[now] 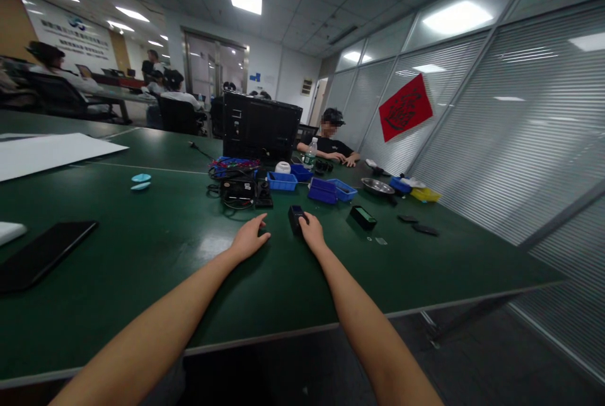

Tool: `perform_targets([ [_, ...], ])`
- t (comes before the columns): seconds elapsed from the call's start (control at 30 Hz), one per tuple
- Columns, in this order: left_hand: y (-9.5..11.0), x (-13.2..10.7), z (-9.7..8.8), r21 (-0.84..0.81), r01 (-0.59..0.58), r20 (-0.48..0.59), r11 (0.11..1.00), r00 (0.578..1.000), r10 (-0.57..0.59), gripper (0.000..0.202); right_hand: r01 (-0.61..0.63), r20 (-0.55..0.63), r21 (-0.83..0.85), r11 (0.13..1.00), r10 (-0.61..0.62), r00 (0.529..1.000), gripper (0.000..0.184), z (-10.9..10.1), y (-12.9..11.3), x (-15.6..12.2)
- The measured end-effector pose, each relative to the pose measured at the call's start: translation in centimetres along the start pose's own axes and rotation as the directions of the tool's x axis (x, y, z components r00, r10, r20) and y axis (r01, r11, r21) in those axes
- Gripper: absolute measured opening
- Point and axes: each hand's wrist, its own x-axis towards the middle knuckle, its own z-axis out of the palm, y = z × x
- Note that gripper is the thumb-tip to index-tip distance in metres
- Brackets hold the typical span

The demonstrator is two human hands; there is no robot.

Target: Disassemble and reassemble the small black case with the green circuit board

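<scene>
A small black box-shaped device (295, 218) with a dark screen stands on the green table (189, 292) in front of me. My right hand (312, 229) grips it from the right, its fingertips against the near right edge. My left hand (250, 237) rests on the tabletop to the left of the device, fingers apart and holding nothing. Farther right lies another black device (363, 217) with a green screen. Just beyond my left hand are a black power unit (237, 189) and tangled cables.
Blue bins (282, 181), a water bottle (311, 154) and a monitor (261, 125) stand at the back. Right of them are a metal dish (377, 186) and a yellow tray (425, 194). A black slab (45, 251) lies left. A co-worker (333, 141) sits across.
</scene>
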Motion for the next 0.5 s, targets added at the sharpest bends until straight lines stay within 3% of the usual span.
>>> perform_targets([
  [0.23,0.1,0.0,0.2,-0.022,0.013,-0.012,1.0,1.0,-0.013,0.063,0.045,0.041,0.087,0.995,-0.049,0.998,0.038,1.8,-2.6,-2.0],
  [0.5,-0.5,0.1,0.9,0.062,-0.094,-0.07,0.994,0.993,0.098,0.086,0.066,0.083,0.088,0.994,-0.073,0.994,0.039,3.4,-4.9,-3.7],
])
